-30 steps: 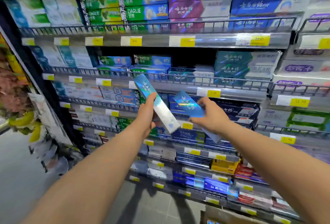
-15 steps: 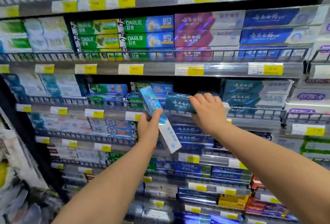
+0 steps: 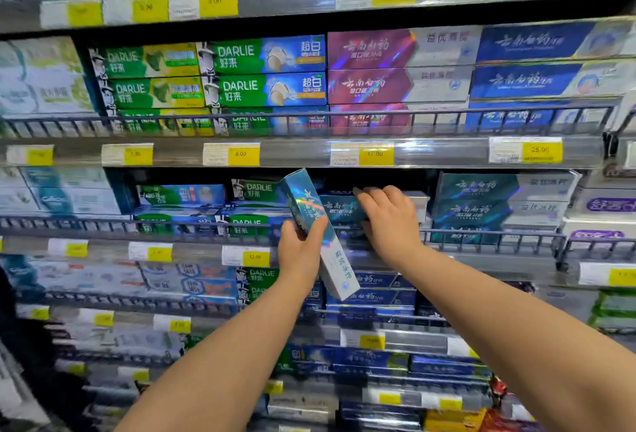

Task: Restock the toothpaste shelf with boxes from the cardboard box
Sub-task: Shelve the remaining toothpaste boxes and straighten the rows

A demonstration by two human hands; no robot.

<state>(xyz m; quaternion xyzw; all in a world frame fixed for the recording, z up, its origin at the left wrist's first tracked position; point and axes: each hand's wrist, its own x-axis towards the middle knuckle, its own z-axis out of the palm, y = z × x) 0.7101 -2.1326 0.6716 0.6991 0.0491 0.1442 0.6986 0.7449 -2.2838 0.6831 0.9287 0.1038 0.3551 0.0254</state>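
Note:
My left hand (image 3: 300,248) grips a teal and white toothpaste box (image 3: 318,235), tilted with its upper end toward the shelf. My right hand (image 3: 389,221) lies over a second teal toothpaste box (image 3: 339,210) that rests lengthwise on the middle shelf (image 3: 481,252), behind the wire rail. Its right end is hidden by my fingers. A stack of matching teal boxes (image 3: 495,206) sits just to the right. The cardboard box is out of view.
Green Darlie boxes (image 3: 254,191) fill the shelf to the left of the gap. Above hang rows of Darlie, maroon (image 3: 395,67) and blue boxes. Wire rails (image 3: 309,122) and yellow price tags (image 3: 377,154) front every shelf. Lower shelves hold more blue boxes.
The view has tilted up and closed in on the shelves. My right hand carried its teal box up onto the middle shelf and now pushes it in. My left hand keeps its box.

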